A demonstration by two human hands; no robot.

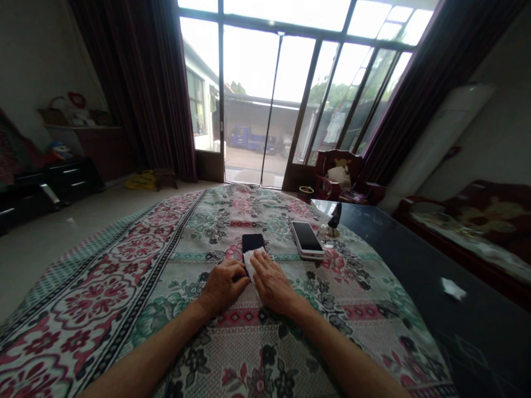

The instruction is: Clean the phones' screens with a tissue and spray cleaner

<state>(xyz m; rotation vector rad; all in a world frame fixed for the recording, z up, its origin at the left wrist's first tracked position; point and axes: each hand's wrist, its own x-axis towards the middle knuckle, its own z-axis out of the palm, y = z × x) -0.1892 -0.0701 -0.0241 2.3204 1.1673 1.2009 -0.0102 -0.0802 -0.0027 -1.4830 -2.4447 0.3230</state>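
A dark smartphone lies flat on the patterned tablecloth, in front of me. My left hand is closed at the phone's left edge, thumb and curled fingers gripping it near the lower end. A white tissue covers part of the phone's screen. Over it lies my right hand, fingers together and extended, pressing the tissue down on the phone. The lower part of the phone is hidden by the tissue and my hands. Right of them rests a white-framed phone with a dark screen, seemingly on top of another flat item.
A small dark upright object stands beyond the white-framed phone, near the cloth's right edge. A black tabletop adjoins on the right, with a crumpled white paper on it. Wooden chairs and glass doors are behind.
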